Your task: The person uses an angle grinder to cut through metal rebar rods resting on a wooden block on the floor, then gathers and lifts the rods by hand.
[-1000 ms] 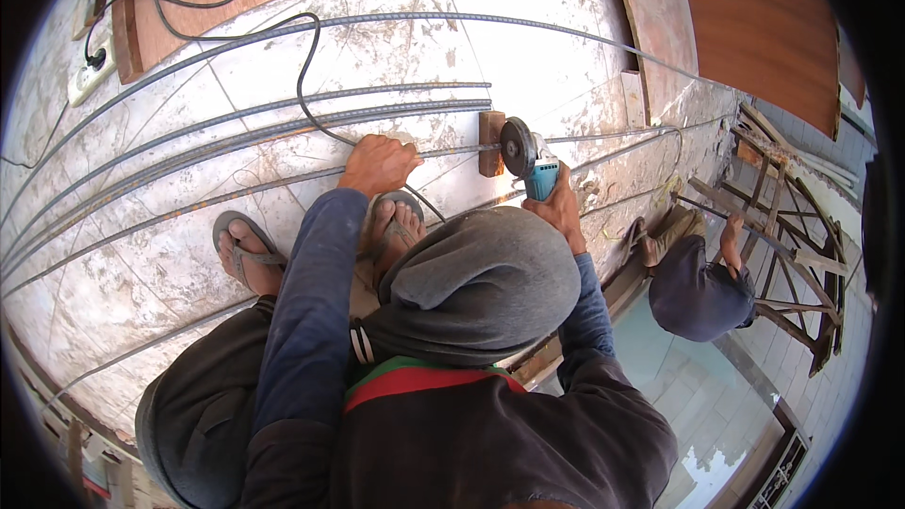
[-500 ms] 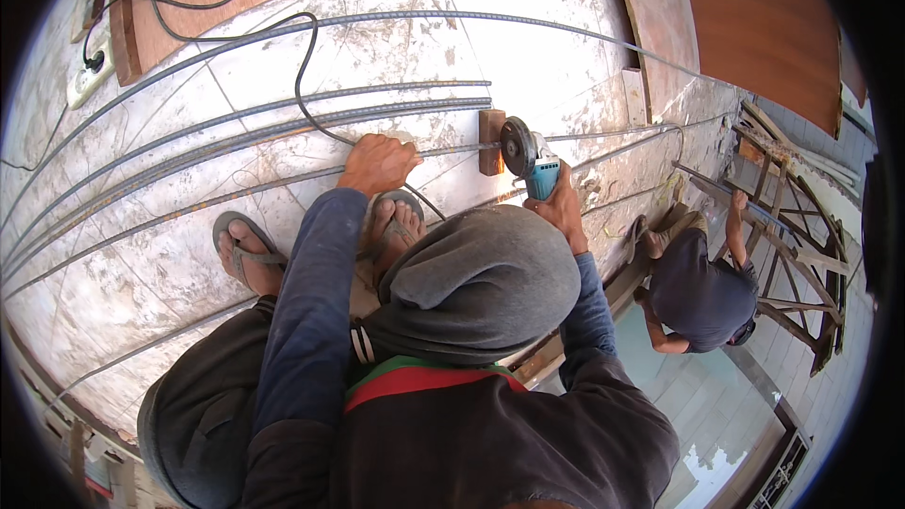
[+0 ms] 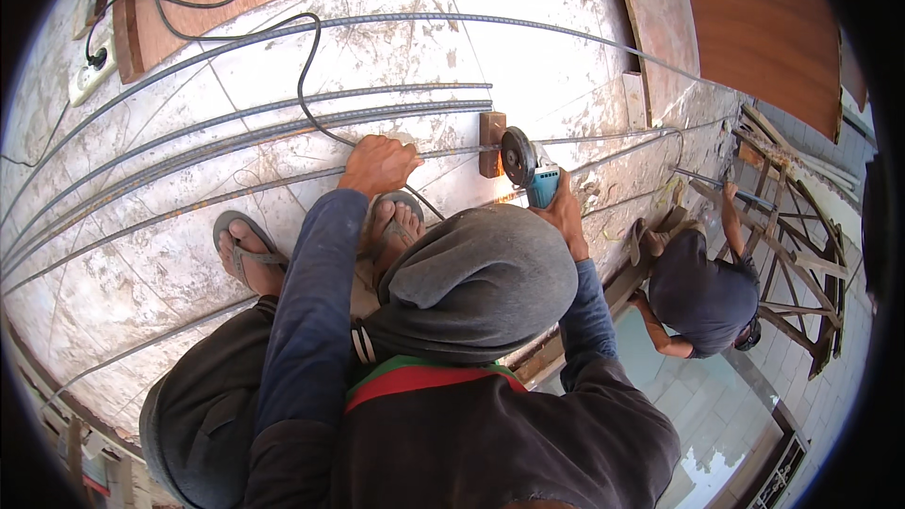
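My left hand (image 3: 379, 166) is closed around a long steel rebar (image 3: 451, 150) and presses it low over the floor. In my right hand (image 3: 565, 217) is a teal angle grinder (image 3: 542, 187), gripped by its body. Its dark cutting disc (image 3: 516, 157) stands upright against the rebar, just right of a brown wooden block (image 3: 491, 145) that lies under the bar. Orange sparks (image 3: 509, 196) show below the disc. The exact contact point is hidden behind the disc.
Several more rebars (image 3: 283, 111) lie across the stained tile floor (image 3: 396, 52). A black cord (image 3: 304, 75) winds past my left hand from a white power strip (image 3: 92, 71). To the right, another person (image 3: 705, 292) crouches beside a wooden frame (image 3: 801, 269).
The grinder has shifted slightly down, and its disc sits a little lower. Sparks still show beneath it. My left hand stays in place; the other person's raised hand has moved slightly left.
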A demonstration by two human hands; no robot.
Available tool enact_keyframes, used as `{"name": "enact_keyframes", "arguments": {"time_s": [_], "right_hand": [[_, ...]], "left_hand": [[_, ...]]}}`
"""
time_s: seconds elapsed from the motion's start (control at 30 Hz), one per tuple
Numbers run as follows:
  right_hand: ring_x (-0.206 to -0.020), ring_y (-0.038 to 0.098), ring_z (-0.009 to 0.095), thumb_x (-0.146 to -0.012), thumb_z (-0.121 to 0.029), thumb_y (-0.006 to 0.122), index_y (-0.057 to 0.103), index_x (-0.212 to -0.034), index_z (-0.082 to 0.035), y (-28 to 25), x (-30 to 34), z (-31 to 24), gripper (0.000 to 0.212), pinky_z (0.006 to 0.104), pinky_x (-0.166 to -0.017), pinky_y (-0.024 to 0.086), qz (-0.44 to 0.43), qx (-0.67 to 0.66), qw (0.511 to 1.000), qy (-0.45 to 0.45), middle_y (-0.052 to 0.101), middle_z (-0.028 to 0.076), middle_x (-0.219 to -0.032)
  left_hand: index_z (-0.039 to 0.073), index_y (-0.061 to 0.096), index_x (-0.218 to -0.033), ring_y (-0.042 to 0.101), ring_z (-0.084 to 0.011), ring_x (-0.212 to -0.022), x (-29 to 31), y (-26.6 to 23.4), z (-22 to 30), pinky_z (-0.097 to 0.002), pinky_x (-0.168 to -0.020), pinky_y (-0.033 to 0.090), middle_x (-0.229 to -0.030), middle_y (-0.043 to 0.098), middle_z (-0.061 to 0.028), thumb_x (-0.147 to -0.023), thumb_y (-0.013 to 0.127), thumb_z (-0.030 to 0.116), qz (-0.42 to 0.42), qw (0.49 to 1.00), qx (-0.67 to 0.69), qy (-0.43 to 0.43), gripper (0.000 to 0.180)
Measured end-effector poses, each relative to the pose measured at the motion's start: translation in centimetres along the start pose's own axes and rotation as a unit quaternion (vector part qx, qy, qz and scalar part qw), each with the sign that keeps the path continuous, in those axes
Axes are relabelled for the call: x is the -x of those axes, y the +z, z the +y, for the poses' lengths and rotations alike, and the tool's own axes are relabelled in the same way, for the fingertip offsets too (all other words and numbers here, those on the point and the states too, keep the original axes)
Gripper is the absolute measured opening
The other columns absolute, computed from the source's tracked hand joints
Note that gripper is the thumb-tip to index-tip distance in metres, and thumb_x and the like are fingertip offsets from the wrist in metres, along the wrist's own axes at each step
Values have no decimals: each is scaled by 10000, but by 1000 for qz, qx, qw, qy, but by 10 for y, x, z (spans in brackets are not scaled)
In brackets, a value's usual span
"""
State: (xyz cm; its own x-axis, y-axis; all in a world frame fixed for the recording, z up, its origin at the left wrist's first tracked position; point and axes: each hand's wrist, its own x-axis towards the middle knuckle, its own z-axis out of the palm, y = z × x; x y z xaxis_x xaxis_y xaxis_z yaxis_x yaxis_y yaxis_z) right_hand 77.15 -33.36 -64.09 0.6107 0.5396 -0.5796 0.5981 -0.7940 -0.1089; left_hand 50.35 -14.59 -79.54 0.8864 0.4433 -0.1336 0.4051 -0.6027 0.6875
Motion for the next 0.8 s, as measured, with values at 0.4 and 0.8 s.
{"name": "enact_keyframes", "arguments": {"time_s": [0.4,0.8], "right_hand": [[-962,662,503,-645,-174,773,266,-1438,-90,-6,-7,-11,945,507,-856,533,15,-14,1000,-2,671,316,-1041],[-958,659,512,-646,-167,769,264,-1438,-78,-6,-6,-15,943,517,-849,534,11,26,1000,11,671,319,-1027]], "left_hand": [[86,678,-882,669,-349,-759,-1,2,0,-467,-724,479,-737,677,-154,-970,550,377,13,1000,-1,4,330],[77,689,-899,677,-359,-782,-3,-5,3,-479,-735,484,-739,681,-169,-969,547,396,-40,999,3,-19,357]]}}
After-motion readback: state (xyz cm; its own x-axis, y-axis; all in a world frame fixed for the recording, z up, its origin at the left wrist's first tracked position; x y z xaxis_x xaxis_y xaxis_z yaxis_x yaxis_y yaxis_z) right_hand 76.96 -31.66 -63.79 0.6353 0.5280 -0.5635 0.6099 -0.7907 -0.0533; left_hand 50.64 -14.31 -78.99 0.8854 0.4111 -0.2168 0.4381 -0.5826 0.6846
